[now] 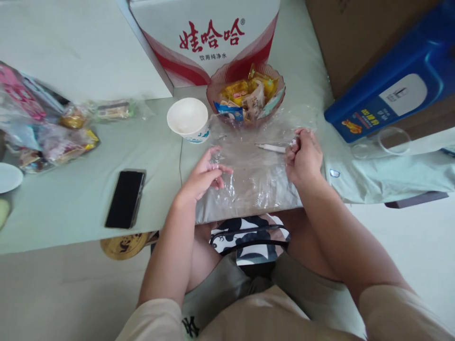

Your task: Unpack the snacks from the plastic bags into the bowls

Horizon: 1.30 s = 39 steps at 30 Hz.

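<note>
A sheet of clear plastic lies wrinkled on the green-covered table in front of me. My left hand rests at its left side, fingers apart, with nothing gripped. At the right side, my right hand is closed, its fingers curled round one end of a thin white pen-like tool. The tool's tip points left over the plastic. Just beyond the sheet are a white paper cup and a pink glass bowl of wrapped snacks.
A black phone lies at left, with snack bags farther left. A white-and-red carton stands behind the bowl. At right are a blue bottle and a clear plastic cup on its side.
</note>
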Available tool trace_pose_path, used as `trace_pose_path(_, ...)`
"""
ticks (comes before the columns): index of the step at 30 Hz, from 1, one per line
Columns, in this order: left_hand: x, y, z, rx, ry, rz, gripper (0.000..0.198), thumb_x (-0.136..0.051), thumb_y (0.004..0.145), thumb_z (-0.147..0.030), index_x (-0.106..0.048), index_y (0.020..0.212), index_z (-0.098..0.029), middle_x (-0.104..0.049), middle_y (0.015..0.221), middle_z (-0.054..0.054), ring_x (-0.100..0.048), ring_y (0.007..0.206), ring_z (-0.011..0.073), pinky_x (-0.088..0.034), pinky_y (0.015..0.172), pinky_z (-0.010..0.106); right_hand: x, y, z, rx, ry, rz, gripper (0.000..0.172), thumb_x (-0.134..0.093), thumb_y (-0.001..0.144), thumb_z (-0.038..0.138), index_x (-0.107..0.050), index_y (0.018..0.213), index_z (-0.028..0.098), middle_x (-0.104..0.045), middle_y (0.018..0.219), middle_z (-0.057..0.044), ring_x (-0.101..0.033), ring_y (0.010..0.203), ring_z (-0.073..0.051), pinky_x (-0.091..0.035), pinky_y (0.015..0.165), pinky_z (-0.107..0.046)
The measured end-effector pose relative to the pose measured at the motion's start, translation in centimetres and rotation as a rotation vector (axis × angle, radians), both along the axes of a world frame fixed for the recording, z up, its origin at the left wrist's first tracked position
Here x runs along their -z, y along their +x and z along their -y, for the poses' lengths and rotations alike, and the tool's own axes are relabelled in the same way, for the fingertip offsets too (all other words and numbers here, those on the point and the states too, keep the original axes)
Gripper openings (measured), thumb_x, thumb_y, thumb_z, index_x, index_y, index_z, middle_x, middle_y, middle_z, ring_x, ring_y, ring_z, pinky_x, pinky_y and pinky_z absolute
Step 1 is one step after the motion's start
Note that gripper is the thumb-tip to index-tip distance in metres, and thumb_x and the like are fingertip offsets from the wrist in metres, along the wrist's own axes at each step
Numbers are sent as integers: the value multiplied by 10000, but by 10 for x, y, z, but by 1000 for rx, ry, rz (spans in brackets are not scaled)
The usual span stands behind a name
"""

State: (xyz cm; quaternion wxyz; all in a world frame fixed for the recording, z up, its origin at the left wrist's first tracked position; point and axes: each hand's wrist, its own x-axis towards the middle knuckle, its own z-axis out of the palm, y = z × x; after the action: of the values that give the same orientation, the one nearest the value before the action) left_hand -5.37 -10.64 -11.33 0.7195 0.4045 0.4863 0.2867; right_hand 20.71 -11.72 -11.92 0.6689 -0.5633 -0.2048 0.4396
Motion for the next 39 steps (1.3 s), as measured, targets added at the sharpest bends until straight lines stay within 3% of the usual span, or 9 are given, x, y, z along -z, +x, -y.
trace_pose_path(3,1,1,-7,-165,68,48,514,-817,703,-298,-631,1180,-246,-785,954,50,-710,584,153,-497,490,226,-2,-2,1,2,-13,-33,392,-751,819,573,-517,877,264,-361,540,118,-311,377,-52,-234,330,-186)
trace_pose_path(6,3,4,-13,-306,111,79,387,-839,714,-335,-620,1016,-235,-778,905,41,-746,690,167,-574,639,261,-6,-4,0,14,-25,-55,370,-766,795,525,-518,863,260,-372,540,117,-313,375,-49,-207,332,-185)
trace_pose_path(11,5,7,-17,-434,115,53,395,-775,748,-253,-572,1085,-282,-741,732,-19,-711,607,153,-540,631,249,-9,-1,0,-55,-88,-78,317,-740,752,419,-547,952,267,-430,560,114,-383,391,-59,-190,347,-187)
trace_pose_path(17,5,3,-21,-568,214,93,451,-694,783,-175,-493,1156,-329,-762,793,-46,-684,536,118,-500,557,221,0,-1,6,-190,-124,90,592,-715,722,326,-484,1267,325,-585,670,115,-494,455,-80,-329,425,-204)
trace_pose_path(22,13,-3,-24,-568,296,117,380,-651,742,-164,-443,1031,-298,-745,728,-64,-671,508,119,-491,534,206,4,-2,8,-88,9,262,452,-650,810,303,-472,1224,335,-569,672,97,-493,496,-101,-341,463,-230)
trace_pose_path(31,17,-3,-23,-532,374,46,163,-644,766,-234,-501,844,-242,-703,714,-33,-653,520,115,-495,526,215,-3,-5,9,-73,13,225,270,-598,763,233,-457,985,295,-516,613,111,-423,458,-80,-284,439,-212)
trace_pose_path(39,16,-4,-23,-476,353,-14,179,-667,743,-189,-620,910,-233,-696,762,-32,-647,544,104,-525,562,228,-4,-5,10,-135,25,249,139,-605,792,244,-496,877,262,-542,632,84,-442,465,-70,-317,447,-214)
